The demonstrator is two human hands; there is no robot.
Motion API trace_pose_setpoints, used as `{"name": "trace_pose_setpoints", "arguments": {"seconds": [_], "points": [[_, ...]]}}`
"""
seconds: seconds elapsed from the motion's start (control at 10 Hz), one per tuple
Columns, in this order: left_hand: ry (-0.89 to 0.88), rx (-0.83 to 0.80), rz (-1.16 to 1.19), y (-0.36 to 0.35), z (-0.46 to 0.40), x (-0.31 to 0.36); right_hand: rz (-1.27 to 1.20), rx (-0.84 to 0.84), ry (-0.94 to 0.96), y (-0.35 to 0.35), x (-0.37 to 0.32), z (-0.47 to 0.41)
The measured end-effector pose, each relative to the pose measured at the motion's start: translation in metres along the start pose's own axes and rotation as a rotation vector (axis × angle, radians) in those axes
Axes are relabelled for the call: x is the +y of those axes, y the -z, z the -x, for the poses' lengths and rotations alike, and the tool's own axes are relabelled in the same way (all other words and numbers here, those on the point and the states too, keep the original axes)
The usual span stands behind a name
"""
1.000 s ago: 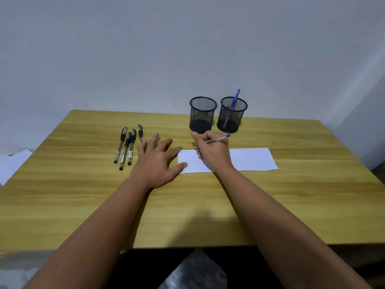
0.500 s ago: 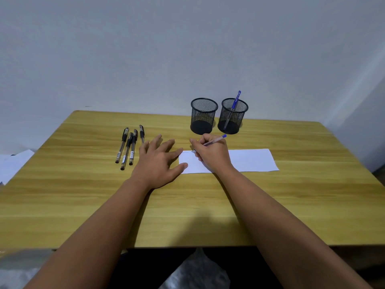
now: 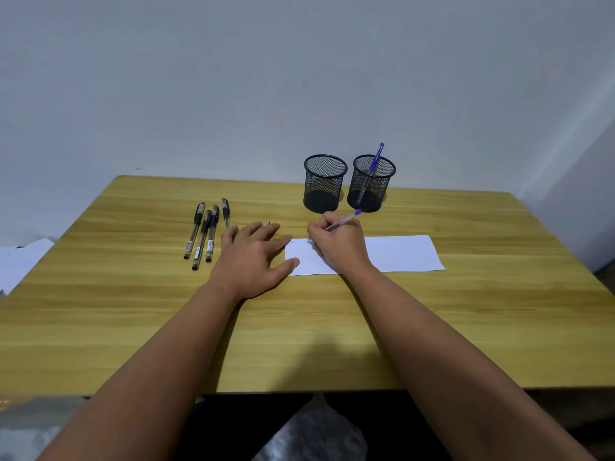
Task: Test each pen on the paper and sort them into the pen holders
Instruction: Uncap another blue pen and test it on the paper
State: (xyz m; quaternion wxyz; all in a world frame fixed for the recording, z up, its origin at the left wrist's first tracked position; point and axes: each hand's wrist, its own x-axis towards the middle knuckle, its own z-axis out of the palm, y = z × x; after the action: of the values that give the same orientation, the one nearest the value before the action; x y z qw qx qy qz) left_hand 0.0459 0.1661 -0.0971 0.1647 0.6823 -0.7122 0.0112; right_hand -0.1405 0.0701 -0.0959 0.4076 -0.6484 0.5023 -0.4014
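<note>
Two hands rest on the wooden table (image 3: 466, 327) at the frame's centre. The right hand (image 3: 339, 242) is curled closed around a clear pen with a blue end (image 3: 344, 221), its tip down on the left end of the white paper (image 3: 402, 252), where faint marks show. The left hand (image 3: 253, 257) lies flat and spread, holding nothing, its thumb on the paper's left edge. Four black pens (image 3: 206, 232) lie just left of that hand. Above the hands stand two mesh holders: the left holder (image 3: 324, 183) empty, the right holder (image 3: 371, 183) with a blue pen (image 3: 376, 158) leaning inside.
</note>
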Motion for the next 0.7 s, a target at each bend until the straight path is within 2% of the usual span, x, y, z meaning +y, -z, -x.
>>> {"name": "trace_pose_setpoints", "arguments": {"seconds": [0.7], "points": [[-0.001, -0.001, -0.006, 0.0009, 0.0002, 0.0005, -0.044, 0.048, 0.049, 0.0007, -0.0008, 0.0005]]}}
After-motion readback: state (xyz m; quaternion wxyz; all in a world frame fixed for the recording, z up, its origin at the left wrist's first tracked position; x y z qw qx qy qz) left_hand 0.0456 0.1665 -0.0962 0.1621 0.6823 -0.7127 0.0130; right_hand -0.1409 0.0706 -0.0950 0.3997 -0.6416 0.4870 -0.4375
